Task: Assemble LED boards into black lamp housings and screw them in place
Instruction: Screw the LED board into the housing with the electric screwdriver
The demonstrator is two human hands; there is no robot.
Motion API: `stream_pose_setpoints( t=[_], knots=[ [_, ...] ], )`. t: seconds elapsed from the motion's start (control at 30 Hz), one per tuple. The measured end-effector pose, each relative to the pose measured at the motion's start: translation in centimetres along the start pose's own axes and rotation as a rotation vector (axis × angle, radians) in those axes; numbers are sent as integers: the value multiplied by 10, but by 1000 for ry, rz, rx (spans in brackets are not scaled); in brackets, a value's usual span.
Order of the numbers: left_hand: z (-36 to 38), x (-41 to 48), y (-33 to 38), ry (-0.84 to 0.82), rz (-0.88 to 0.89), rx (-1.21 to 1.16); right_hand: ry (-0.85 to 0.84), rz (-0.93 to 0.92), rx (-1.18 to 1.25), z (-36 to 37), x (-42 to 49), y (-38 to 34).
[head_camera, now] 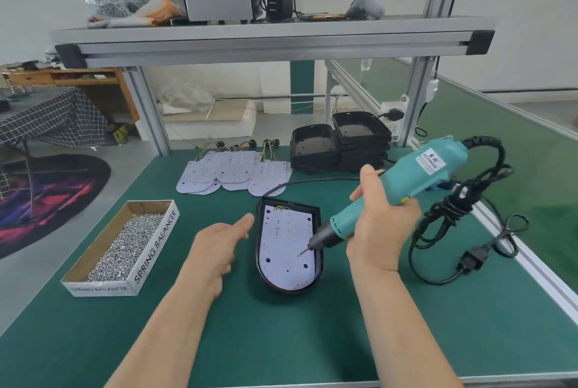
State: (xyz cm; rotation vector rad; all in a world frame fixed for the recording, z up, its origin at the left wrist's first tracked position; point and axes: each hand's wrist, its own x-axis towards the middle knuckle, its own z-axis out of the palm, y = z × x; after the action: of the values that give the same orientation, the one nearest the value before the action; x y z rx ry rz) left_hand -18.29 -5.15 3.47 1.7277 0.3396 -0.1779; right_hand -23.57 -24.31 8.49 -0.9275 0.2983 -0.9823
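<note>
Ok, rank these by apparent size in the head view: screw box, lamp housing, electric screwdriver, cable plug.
screw box
electric screwdriver and lamp housing: too alike to rank, screwdriver nearer the camera
cable plug

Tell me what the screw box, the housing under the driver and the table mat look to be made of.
Screw box: cardboard, it seems; matte brown inside, white printed outside, with folded corners. Housing: likely moulded plastic, black, with a soft sheen along its rim. Mat: probably rubber or vinyl; it is dull green, flat and seamless.
</note>
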Motion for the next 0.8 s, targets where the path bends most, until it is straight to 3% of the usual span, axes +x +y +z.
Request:
stream_pose_setpoints(
  t=[0.13, 0.23, 0.8],
  knots=[
    [20, 3, -10, -170, -91, 267, -90, -42, -114, 2, -12, 21],
    [28, 6, -14, -188, -56, 371, -146, -68, -176, 3, -16, 31],
    [32, 15, -21, -203, -63, 294, -196, -112, -280, 6, -19, 46]
  ],
)
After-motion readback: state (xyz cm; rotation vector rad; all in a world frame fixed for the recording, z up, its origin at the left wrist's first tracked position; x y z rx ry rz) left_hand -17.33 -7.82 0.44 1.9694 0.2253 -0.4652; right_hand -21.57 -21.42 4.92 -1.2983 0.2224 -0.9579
